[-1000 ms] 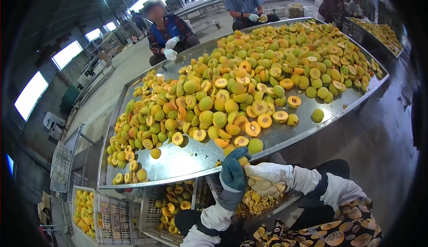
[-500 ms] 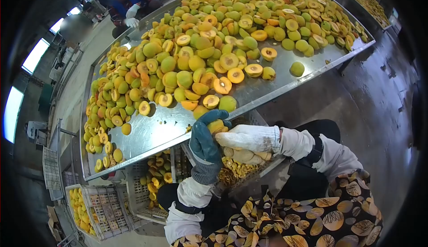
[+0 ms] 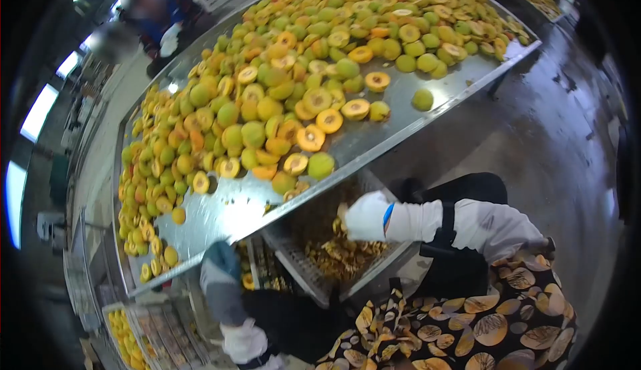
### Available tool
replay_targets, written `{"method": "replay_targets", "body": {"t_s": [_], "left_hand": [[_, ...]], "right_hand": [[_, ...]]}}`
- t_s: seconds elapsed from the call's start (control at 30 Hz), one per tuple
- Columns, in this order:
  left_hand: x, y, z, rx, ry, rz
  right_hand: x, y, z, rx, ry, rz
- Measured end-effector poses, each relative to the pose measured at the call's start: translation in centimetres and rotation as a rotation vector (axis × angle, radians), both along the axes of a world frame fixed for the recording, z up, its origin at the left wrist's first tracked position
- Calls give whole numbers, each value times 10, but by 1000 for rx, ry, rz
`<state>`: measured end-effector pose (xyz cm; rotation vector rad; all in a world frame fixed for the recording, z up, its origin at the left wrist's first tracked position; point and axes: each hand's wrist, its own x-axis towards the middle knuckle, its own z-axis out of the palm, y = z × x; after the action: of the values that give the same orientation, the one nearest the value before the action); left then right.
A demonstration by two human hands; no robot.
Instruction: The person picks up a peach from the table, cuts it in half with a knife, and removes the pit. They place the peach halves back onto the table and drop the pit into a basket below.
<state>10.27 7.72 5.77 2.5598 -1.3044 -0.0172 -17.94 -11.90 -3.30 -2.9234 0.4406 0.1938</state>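
My left hand (image 3: pixel 222 261), in a teal glove with a grey cuff, is low at the table's front edge, above the crate of cut fruit (image 3: pixel 248 280). Motion blur smears its fingers. My right hand (image 3: pixel 367 216), in a white glove, is curled over a second crate (image 3: pixel 304 271) full of brown and yellow fruit scraps (image 3: pixel 347 253). A small tan-yellow shape shows at its fingertips; I cannot tell what it is. Beyond both hands, peach-like fruit, whole and halved (image 3: pixel 267 110), is heaped on the metal table (image 3: pixel 200 222).
The table's raised metal rim (image 3: pixel 374 150) runs between the heap and me. A crate of yellow fruit halves (image 3: pixel 123 336) stands at lower left. Across the table is a person with a white glove (image 3: pixel 171 40). Wet floor (image 3: pixel 534 130) lies to the right.
My hands were together around a piece of yellow fruit; now they are apart. The left has moved left and down, the right slightly over the scraps crate. The view has shifted a little.
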Motion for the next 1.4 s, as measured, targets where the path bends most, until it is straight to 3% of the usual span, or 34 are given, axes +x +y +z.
{"method": "replay_targets", "body": {"t_s": [0.03, 0.07, 0.13, 0.2, 0.27, 0.33, 0.43, 0.47, 0.5, 0.57, 0.6, 0.63, 0.67, 0.7, 0.73, 0.77, 0.83, 0.93, 0.97, 1.03, 1.13, 1.17, 1.27, 1.3, 1.4], "left_hand": [[22, 16, -16, -26, -128, 5], [24, 3, -1, 360, -239, 145], [25, -18, -17, 57, -396, 146], [15, -78, -23, -161, -220, -112], [-29, -154, -9, -278, -241, -459], [-69, -224, -5, -204, -255, -739], [-104, -286, -31, 28, -316, -893], [-104, -295, -42, 138, -301, -904], [-98, -294, -48, 179, -309, -887], [-83, -278, -38, 174, -282, -874], [-76, -266, -36, 153, -265, -862], [-69, -253, -36, 79, -248, -834], [-60, -241, -37, -2, -232, -801], [-48, -233, -40, -8, -269, -729], [-37, -223, -44, -10, -305, -662], [-28, -211, -43, 23, -311, -598], [-5, -189, -51, 18, -360, -500], [21, -171, -59, -86, -316, -416], [24, -169, -56, -87, -263, -405], [28, -170, -64, -103, -228, -370], [34, -168, -69, -209, -181, -350], [38, -167, -72, -265, -161, -347], [46, -158, -78, -479, -114, -265], [47, -158, -79, -509, -65, -185], [43, -158, -74, -551, -93, -194]], "right_hand": [[-7, 1, 13, 123, -17, -56], [-13, 0, 34, 247, -35, -106], [-23, -14, 63, 147, -38, -181], [-33, -48, 86, 21, -51, -318], [-67, -119, 80, -224, -151, -324], [-106, -186, 77, -211, -307, -738], [-134, -245, 81, -22, -33, -982], [-131, -260, 68, -52, -208, -697], [-127, -271, 49, -77, -367, -400], [-96, -257, 32, 180, -480, -459], [-55, -242, 36, 457, -419, -811], [-30, -239, 25, 350, -439, -708], [-8, -218, 47, 428, -189, -594], [13, -214, 7, 45, -310, -98], [36, -191, 14, 19, -461, 97], [52, -170, 4, 215, -530, 116], [62, -159, 12, 441, -495, 25], [31, -174, 112, 445, -134, -356], [8, -203, 109, 478, -296, -432], [-59, -267, 95, 237, -645, -738], [-174, -367, 80, 73, -764, -1327], [-194, -375, 74, 129, -972, -1395], [-227, -427, 27, 159, -1037, -1433], [-210, -430, 20, 83, -1019, -1299], [-138, -380, 39, 203, -761, -1302]]}}
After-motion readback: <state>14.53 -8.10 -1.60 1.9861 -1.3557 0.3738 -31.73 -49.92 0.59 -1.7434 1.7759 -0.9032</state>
